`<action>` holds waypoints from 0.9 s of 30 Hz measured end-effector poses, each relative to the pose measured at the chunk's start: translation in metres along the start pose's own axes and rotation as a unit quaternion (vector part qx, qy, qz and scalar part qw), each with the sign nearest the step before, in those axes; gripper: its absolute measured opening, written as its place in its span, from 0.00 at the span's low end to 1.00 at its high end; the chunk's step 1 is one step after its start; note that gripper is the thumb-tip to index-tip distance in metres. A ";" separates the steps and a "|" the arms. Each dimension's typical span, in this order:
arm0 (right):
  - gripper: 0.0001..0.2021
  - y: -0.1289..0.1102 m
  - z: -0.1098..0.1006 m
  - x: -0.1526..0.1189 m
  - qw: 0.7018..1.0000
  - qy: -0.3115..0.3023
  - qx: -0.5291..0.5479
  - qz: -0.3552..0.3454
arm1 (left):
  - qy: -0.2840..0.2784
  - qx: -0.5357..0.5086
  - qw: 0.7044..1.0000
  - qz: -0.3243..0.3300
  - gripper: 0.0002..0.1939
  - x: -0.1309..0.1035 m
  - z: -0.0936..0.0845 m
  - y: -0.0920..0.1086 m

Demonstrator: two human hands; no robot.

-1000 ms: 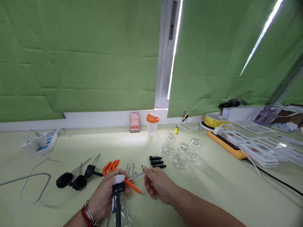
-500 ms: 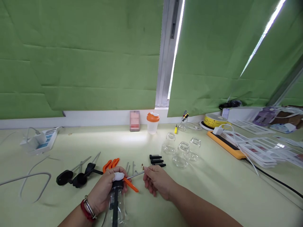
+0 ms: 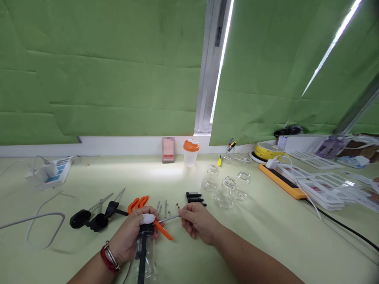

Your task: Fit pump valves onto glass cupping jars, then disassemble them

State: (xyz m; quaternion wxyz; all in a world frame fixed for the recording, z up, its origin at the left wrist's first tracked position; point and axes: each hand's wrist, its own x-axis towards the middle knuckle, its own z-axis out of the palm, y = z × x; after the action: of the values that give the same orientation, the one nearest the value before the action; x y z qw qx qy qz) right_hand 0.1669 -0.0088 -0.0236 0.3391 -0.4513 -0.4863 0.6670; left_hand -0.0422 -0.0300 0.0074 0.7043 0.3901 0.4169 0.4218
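Observation:
My left hand [image 3: 130,234], its thumb covered in white, is closed around the black top of a clear bottle [image 3: 150,258]. An orange lever [image 3: 164,231] sticks out to the right from that top. In a pinch, my right hand [image 3: 197,221] holds the far end of a thin metal rod [image 3: 170,219], which runs left to the bottle's top; how it meets the top is hidden by my left fingers. Beyond my hands lie several metal pins [image 3: 166,209] and small brown bits [image 3: 177,205]. Black pieces with springs [image 3: 194,197] lie just behind my right hand.
Black lids with metal rods [image 3: 99,221] and orange levers [image 3: 139,202] lie on the left. Clear glass jars [image 3: 225,195] stand at the right. Farther back are an orange-lidded cup [image 3: 191,154], a phone [image 3: 168,150] and an orange power strip [image 3: 281,181]. A grey cable [image 3: 35,219] loops at far left.
Both hands keep the same hold on the bottle and rod. The view has tilted slightly; otherwise nothing clearly moves.

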 end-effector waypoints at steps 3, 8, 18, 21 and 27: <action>0.15 0.000 0.000 -0.001 1.000 0.006 -0.016 -0.009 | -0.005 0.000 1.000 -0.004 0.03 0.000 -0.001 0.000; 0.16 0.002 -0.001 0.000 0.998 -0.013 0.024 -0.053 | -0.007 0.005 1.000 -0.003 0.02 0.001 -0.001 0.000; 0.10 -0.005 -0.010 0.001 0.886 0.082 -0.411 -0.200 | 0.058 -0.007 0.996 0.067 0.03 0.001 -0.008 0.007; 0.12 -0.002 -0.006 0.000 0.822 0.030 -0.523 -0.226 | 0.075 -0.016 0.995 0.069 0.05 0.000 -0.010 0.009; 0.04 -0.005 0.000 0.000 0.829 0.085 -0.525 -0.171 | 0.049 -0.020 0.997 0.056 0.05 -0.001 -0.006 0.009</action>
State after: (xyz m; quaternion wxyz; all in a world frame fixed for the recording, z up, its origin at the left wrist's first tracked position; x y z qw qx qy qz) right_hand 0.1668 -0.0078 -0.0187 0.1997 -0.5256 -0.8020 0.2018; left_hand -0.0502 -0.0264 0.0139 0.6658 0.3778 0.4199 0.4875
